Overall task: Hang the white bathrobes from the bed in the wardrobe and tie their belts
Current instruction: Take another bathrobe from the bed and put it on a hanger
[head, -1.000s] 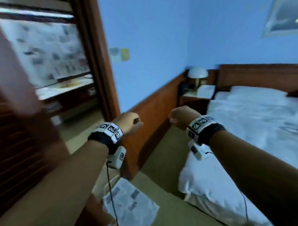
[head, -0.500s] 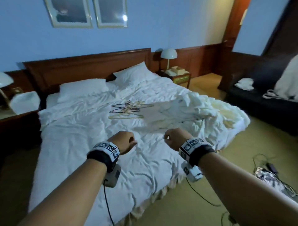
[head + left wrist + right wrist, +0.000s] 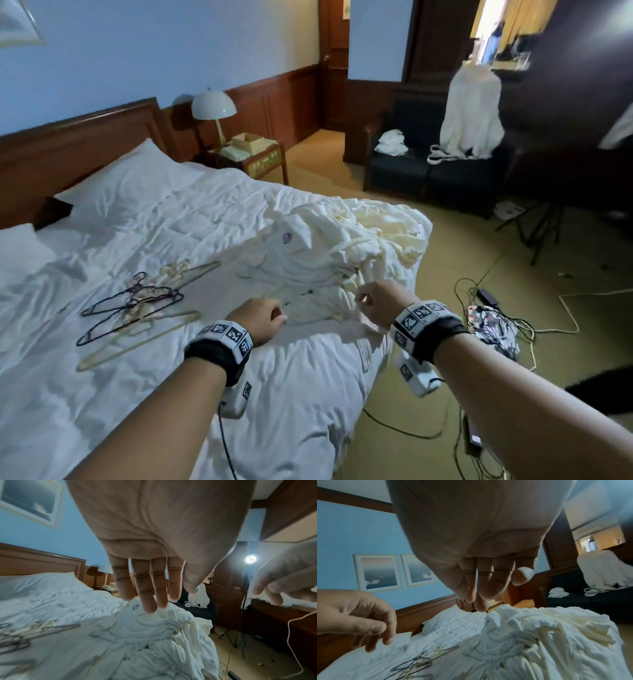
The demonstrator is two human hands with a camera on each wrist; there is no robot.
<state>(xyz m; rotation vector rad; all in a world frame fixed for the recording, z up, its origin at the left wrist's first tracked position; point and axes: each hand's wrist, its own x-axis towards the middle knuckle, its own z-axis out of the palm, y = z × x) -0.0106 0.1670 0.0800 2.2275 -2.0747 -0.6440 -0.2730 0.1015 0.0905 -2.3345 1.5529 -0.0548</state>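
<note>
A heap of crumpled white bathrobes (image 3: 346, 250) (image 3: 154, 635) (image 3: 547, 635) lies on the near right corner of the bed (image 3: 171, 219). Left of it, several wire and wooden hangers (image 3: 137, 308) (image 3: 416, 664) are scattered on the sheet. My left hand (image 3: 260, 320) (image 3: 150, 588) hovers just above the near edge of the heap, fingers straight and relaxed, holding nothing. My right hand (image 3: 373, 301) (image 3: 481, 596) hangs beside it over the heap's right side, fingers extended and empty. The wardrobe is out of view.
A dark sofa (image 3: 428, 171) across the room carries another white robe (image 3: 472, 113) draped over its back and a small white bundle (image 3: 390, 142). Cables and a patterned cloth (image 3: 493, 325) litter the floor right of the bed. A lamp (image 3: 212, 109) stands on the bedside table.
My view has swung from the doorway to the bed. Both hands have uncurled from loose fists and moved forward over the bathrobe heap.
</note>
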